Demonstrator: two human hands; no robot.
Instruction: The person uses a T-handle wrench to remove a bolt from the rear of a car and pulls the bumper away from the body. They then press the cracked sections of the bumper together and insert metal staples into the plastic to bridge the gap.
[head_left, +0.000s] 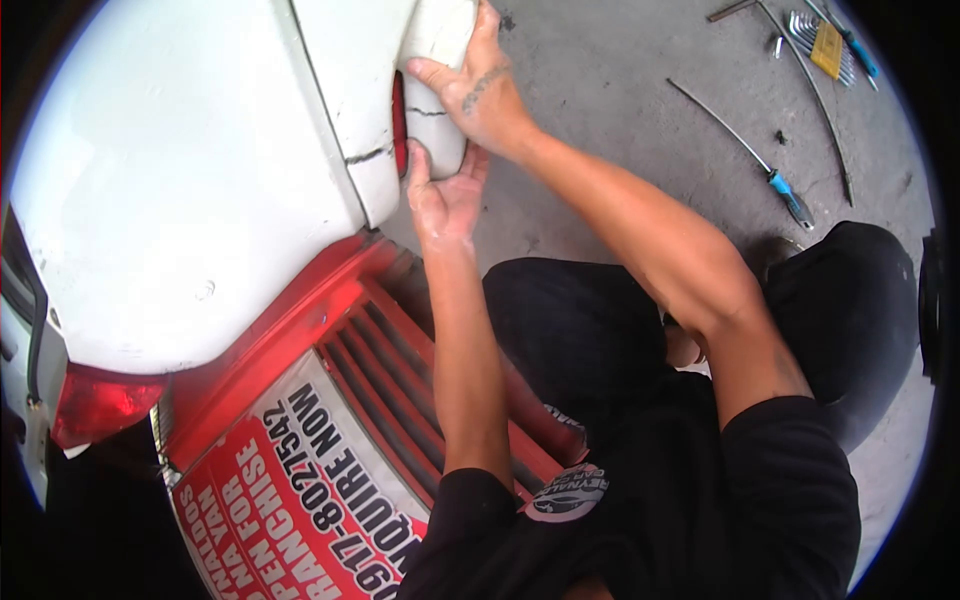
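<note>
Head view is filled from 9 to 12 o'clock by a white body panel [190, 170], cracked near its rt edge. Bare concrete floor [620, 80] is seen from 1 to 3 o'clock. Below the white panel, at approx 6–7 o'clock, a red slatted panel [390, 370] is seen, w/ a red-and-white sign [300, 480] stuck on its lower part. A red tail light [100, 400] is set at 8 o'clock, under the body panel's edge.

At 12 o'clock a white corner piece [438, 40] is found just beside the body panel's rt edge, w/ a red gap btwn them and a crack across its face. It is gripped by both hands. The right hand [480, 90] is closed over its upper part, thumb laid on the face, fingers run up the outer side. The left hand [445, 195] is clasped round its lower end from below, fingers at the gap side.

At 1–2 o'clock, well apart from the hands, a long thin rod [810, 90], a blue-handled screwdriver [745, 150] and a hex key set [825, 45] are laid on the floor.
</note>
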